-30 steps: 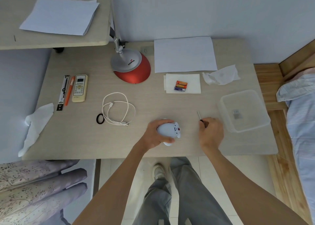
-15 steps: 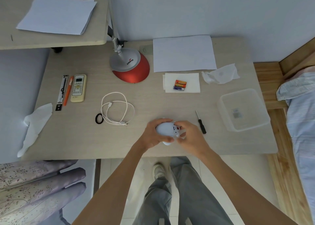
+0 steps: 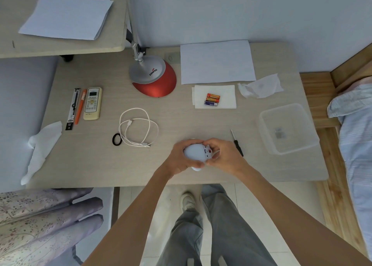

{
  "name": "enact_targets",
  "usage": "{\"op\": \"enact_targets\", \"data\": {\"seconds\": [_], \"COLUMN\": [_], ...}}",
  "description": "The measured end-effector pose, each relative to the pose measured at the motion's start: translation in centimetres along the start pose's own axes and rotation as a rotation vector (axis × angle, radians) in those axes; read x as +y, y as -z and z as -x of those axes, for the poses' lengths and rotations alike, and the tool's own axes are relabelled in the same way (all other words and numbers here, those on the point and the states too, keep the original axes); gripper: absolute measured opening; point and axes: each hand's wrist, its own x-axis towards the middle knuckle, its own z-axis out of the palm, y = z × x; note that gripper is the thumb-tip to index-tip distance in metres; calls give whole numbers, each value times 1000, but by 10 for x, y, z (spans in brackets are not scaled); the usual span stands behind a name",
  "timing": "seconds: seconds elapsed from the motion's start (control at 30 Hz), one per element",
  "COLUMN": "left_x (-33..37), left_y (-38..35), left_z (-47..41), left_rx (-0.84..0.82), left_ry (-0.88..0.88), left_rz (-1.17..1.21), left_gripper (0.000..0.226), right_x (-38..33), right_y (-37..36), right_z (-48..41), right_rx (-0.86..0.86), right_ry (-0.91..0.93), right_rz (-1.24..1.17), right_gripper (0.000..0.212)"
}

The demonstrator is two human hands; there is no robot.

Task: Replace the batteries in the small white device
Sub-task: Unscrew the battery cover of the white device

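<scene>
The small white device (image 3: 195, 152), rounded like an egg, sits between both hands near the table's front edge. My left hand (image 3: 178, 161) cups its left side. My right hand (image 3: 223, 157) grips its right end, where a small red part shows. A black-handled screwdriver (image 3: 237, 143) lies on the table just right of my right hand. Three batteries (image 3: 212, 100), orange and purple, rest on a white napkin (image 3: 227, 98) farther back.
A clear plastic container (image 3: 289, 128) stands at the right. A red lamp base (image 3: 155, 78), white cable (image 3: 138, 126), black hair tie (image 3: 116, 139), remote (image 3: 92, 103), pens, paper sheet (image 3: 217, 61) and crumpled tissues (image 3: 261, 86) lie on the table (image 3: 90, 161).
My right hand let go of the screwdriver, which now lies on the table, and moved left onto the device's right end. My left hand kept its hold.
</scene>
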Motion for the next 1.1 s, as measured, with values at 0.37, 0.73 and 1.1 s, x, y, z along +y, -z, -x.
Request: {"op": "enact_targets", "data": {"seconds": [0.37, 0.73, 1.1], "left_x": [-20, 34, 45], "left_y": [29, 41, 30], "left_z": [29, 18, 6], "left_rx": [-37, -228, -344], "left_ry": [-146, -452, -545], "left_rz": [-566, -1221, -1371], "left_gripper": [77, 76, 79], "right_x": [3, 1, -4], "right_y": [-3, -5, -6], "right_z": [-1, 0, 0], "right_rx": [-34, -28, -25], "right_ry": [-6, -5, 16], "right_rz": [-43, -9, 49], "right_gripper": [48, 47, 45]}}
